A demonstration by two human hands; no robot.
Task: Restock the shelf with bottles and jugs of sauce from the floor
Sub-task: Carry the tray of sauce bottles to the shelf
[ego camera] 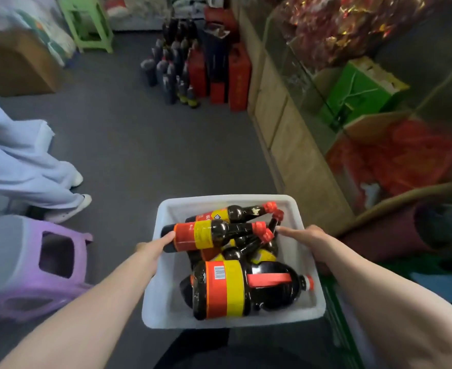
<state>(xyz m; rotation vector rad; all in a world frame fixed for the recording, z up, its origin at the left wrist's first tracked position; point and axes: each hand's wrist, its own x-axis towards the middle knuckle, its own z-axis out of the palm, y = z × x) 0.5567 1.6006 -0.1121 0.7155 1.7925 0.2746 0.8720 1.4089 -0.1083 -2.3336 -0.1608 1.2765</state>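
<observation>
Both hands grip the white bin (pixel 163 296): the left hand (pixel 154 247) on its 9 o'clock rim, the right hand (pixel 303 237) on its 3 o'clock rim. Inside lie sauce bottles (pixel 206 235) and, toward 6 o'clock, a jug (pixel 246 287).

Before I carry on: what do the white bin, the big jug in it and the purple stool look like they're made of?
White bin: looks like thin moulded plastic, slightly translucent, with a rolled rim.
Big jug: probably clear glossy plastic around dark sauce, judging by the sheen; red strap handle, red cap, paper-like orange and yellow label.
Purple stool: moulded plastic, matte, with cut-out openings in its sides.
</observation>
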